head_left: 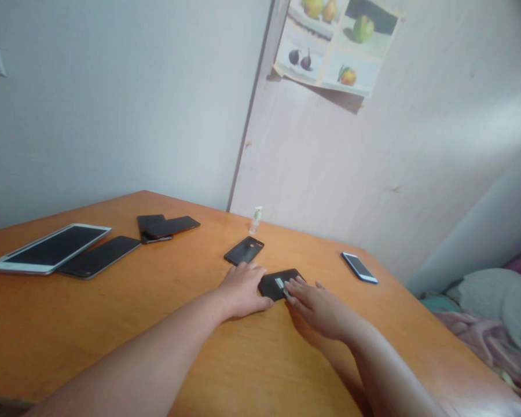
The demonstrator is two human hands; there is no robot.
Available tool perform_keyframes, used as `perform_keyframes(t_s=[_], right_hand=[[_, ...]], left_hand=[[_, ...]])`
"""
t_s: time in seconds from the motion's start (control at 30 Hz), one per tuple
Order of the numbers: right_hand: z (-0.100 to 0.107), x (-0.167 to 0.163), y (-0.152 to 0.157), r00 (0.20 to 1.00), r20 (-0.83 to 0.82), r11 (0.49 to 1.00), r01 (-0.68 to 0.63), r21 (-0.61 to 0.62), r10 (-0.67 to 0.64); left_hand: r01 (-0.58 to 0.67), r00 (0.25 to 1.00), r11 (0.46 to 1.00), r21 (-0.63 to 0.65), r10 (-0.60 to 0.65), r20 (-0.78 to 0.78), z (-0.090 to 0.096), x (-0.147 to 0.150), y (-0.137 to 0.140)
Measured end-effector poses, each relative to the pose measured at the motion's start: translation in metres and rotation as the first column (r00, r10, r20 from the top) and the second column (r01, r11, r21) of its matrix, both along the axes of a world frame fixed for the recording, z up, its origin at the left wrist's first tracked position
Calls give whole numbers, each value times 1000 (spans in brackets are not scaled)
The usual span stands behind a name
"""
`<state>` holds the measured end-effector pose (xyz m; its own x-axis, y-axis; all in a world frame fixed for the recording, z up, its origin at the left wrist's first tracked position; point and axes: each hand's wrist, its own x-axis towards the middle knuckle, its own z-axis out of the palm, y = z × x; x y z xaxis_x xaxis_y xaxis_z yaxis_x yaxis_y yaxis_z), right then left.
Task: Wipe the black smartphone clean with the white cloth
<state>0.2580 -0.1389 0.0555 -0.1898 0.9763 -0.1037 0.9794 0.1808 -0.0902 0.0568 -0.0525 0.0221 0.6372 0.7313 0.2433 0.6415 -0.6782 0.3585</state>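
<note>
A black phone (270,286) lies face down on the wooden table (243,365), with a small white label on its back. My left hand (243,289) grips its left end, thumb at the near edge and fingers at the far edge. Over the right part of the phone, my right hand (319,304) presses a small pale cloth-like piece (286,291) under its fingertips; most of it is hidden. Just beyond my left fingers is a black phone case (244,250) with a camera cutout, flat on the table.
A small clear pump bottle (256,220) stands near the wall. To the left lie a white tablet (52,249), a dark phone-like slab (102,258) and two overlapping dark devices (173,226). A blue-edged phone (359,267) is on the right. Bedding (499,313) lies beyond the right edge.
</note>
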Motion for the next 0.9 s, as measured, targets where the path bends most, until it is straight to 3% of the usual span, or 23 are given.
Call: perform_keyframes(t_s=[0.17,0.63,0.9], right_hand=[[-3,18,14,962,123,968,230,104,-242],[-18,27,30,925,26,912,369,178,-379],[-25,30,38,908,-123,875,419,244,-400]], left_hand=[[30,999,999,24,-30,11,-1,-2,0],[-75,996,993,86,79,-50,-5,-4,2],[-111,992,994,12,111,-53,-6,0,3]])
